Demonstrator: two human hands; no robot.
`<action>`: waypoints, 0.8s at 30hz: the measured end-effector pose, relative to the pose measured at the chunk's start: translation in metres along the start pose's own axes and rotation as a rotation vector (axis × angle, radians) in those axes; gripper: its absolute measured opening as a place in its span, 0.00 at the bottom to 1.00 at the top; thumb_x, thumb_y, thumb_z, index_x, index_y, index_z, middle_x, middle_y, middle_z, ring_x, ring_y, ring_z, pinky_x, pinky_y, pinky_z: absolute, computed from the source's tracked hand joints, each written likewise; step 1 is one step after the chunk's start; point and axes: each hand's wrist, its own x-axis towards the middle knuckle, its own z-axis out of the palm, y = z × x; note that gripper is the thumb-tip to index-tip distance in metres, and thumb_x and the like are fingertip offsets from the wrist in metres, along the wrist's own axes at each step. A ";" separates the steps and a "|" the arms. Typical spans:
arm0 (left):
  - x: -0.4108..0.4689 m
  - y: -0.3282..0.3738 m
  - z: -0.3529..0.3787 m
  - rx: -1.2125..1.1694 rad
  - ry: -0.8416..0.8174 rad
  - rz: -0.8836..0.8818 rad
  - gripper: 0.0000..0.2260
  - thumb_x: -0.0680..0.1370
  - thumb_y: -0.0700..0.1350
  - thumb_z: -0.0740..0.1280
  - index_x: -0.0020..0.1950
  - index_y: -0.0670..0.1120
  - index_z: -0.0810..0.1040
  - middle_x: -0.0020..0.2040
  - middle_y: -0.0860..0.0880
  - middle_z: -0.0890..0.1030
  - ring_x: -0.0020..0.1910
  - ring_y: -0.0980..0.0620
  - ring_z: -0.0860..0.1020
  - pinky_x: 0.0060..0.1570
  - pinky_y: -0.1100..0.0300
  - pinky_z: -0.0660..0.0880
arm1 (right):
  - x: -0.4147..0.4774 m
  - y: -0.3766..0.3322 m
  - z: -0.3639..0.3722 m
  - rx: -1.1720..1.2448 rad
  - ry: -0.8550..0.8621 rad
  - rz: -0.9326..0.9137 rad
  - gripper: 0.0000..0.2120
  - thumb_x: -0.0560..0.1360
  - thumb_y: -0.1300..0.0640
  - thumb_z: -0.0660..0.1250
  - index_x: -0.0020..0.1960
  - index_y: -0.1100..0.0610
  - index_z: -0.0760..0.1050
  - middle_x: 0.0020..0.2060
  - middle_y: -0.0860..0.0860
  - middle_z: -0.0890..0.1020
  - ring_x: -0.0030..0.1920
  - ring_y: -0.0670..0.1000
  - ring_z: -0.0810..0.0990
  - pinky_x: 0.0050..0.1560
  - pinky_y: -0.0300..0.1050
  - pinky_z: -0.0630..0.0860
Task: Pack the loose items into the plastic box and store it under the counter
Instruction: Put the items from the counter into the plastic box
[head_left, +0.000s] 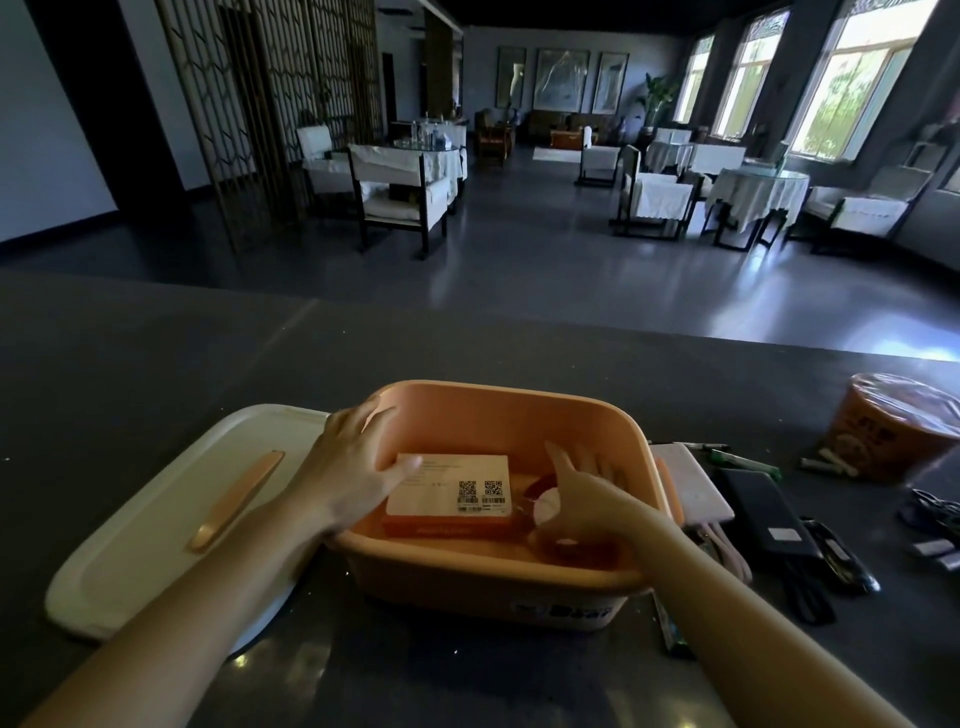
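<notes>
The peach-orange plastic box (498, 415) stands open-mouthed in the lower middle of the frame on the dark grey desk (156, 364). Its long axis runs left to right, and a printed logo faces the viewer on the near wall. Its white lid with an orange handle (156, 519) lies flat at lower left, just beside the box, probably set aside so the mouth stays free for packing.

Inside, a flat orange carton with a white barcode label (452, 488) lies label up. Its long axis is parallel to the box's, and it sits toward the left wall, which leaves room on the right.

The left grip (358, 462) is spread open over the left rim, with the thumb touching the carton's upper left corner. It seems to be steadying the box and nudging the carton flat. The right grip (576, 499) reaches into the right half, over a small round red-and-white object (545, 506). Its fingers look fairly straight, but I cannot tell whether it pinches that object or only covers it.

To the right of the box, still loose on the desk, lie a white slab-shaped power bank (691, 483), a black rectangular brick (769, 514) with cables and some green marker pens (743, 460). At the far right stands an orange film-wrapped tub (904, 431). By this, the packing looks barely begun.
</notes>
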 end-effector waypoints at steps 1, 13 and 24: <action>-0.001 0.000 0.000 -0.005 0.002 0.002 0.31 0.76 0.62 0.57 0.75 0.53 0.51 0.77 0.54 0.49 0.75 0.50 0.47 0.70 0.45 0.53 | -0.001 -0.005 -0.002 -0.001 0.058 -0.051 0.52 0.66 0.48 0.74 0.75 0.48 0.41 0.75 0.57 0.46 0.73 0.63 0.50 0.70 0.61 0.54; -0.003 -0.002 -0.001 -0.088 0.007 0.017 0.31 0.76 0.63 0.57 0.75 0.54 0.51 0.76 0.56 0.49 0.74 0.52 0.48 0.70 0.47 0.54 | 0.015 -0.049 -0.007 0.424 -0.523 -0.173 0.21 0.76 0.51 0.64 0.68 0.46 0.67 0.68 0.48 0.66 0.56 0.46 0.72 0.49 0.38 0.73; -0.001 -0.006 0.001 -0.004 -0.007 0.032 0.33 0.75 0.66 0.55 0.75 0.54 0.50 0.77 0.54 0.49 0.75 0.51 0.47 0.71 0.47 0.51 | 0.009 -0.049 -0.011 0.561 -0.390 -0.255 0.21 0.76 0.55 0.64 0.67 0.44 0.67 0.64 0.49 0.73 0.59 0.48 0.75 0.53 0.42 0.75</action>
